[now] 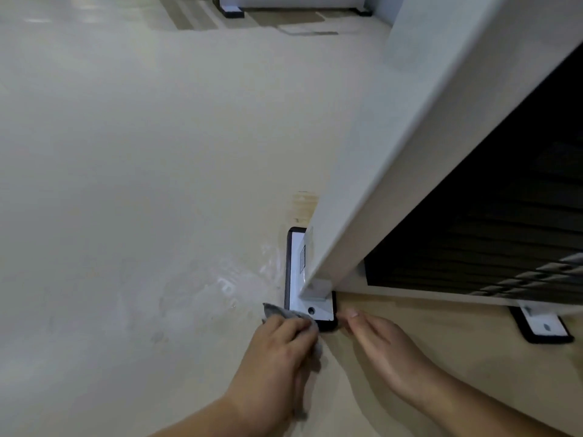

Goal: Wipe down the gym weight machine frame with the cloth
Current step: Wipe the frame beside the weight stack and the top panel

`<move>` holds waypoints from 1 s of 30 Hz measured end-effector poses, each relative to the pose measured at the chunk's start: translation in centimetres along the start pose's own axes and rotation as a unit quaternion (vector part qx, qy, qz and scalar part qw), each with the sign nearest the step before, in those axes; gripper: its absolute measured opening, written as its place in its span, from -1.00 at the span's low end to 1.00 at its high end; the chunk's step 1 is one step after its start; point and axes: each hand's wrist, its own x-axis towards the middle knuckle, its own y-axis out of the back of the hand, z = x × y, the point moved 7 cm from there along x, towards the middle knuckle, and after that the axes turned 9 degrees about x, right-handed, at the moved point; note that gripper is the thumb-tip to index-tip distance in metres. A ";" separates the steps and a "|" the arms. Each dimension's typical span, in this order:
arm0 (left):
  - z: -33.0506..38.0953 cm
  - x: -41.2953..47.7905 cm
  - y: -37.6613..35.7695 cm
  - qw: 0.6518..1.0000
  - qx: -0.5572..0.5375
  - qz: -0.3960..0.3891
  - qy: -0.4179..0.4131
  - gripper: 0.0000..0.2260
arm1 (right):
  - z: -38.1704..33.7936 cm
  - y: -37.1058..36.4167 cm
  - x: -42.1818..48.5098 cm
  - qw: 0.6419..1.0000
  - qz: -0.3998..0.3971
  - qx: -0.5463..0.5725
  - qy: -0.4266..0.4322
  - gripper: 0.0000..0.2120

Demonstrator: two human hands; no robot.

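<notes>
The white upright post (394, 146) of the weight machine frame slants down to a white foot plate (298, 288) edged in black rubber on the floor. My left hand (277, 351) grips a grey cloth (284, 312) and presses it against the near corner of that foot plate. My right hand (378, 339) rests on the floor just right of the plate, fingers straight and holding nothing. The black weight stack (511, 216) shows behind the post.
A second black-edged foot plate (541, 324) lies at the right. Pale glossy floor (142, 184) stretches to the left and ahead, with a shiny patch near the plate. Another machine's black foot (232, 11) stands far back.
</notes>
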 end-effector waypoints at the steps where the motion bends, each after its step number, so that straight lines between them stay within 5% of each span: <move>1: 0.6 0.2 0.2 1.000 -0.016 0.017 -0.021 -0.59 | 0.7 0.2 0.0 0.999 0.003 0.025 -0.024 -0.32; 5: 1.4 2.4 -0.9 0.996 -0.077 -0.018 0.029 -0.56 | 1.9 0.8 -0.7 0.986 0.032 0.110 -0.119 -0.36; 9: 0.7 3.0 -0.8 0.993 0.102 -0.009 0.067 -0.57 | 2.3 1.1 -1.2 0.973 0.042 0.146 -0.172 -0.32; 16: 0.4 2.6 -1.2 0.978 0.197 0.016 -0.065 -0.64 | 2.9 0.6 -1.7 0.971 0.032 0.150 -0.186 -0.37; 20: -1.6 2.4 1.2 0.990 0.071 -0.006 0.123 -0.91 | 2.6 0.0 -1.8 0.964 0.022 0.172 -0.204 -0.45; 23: -1.1 2.6 2.0 0.960 -0.165 0.011 0.228 -0.83 | -0.2 -0.7 -2.1 0.958 -0.010 0.237 -0.161 -0.68; 26: 1.7 3.3 1.7 0.930 -0.301 0.003 0.212 -0.80 | -2.6 -1.8 -2.0 0.929 -0.056 0.345 -0.118 -0.68; 30: 2.3 3.6 0.9 0.953 -0.250 -0.011 0.170 -0.78 | -2.0 -1.1 -1.8 0.931 -0.022 0.333 -0.147 -0.70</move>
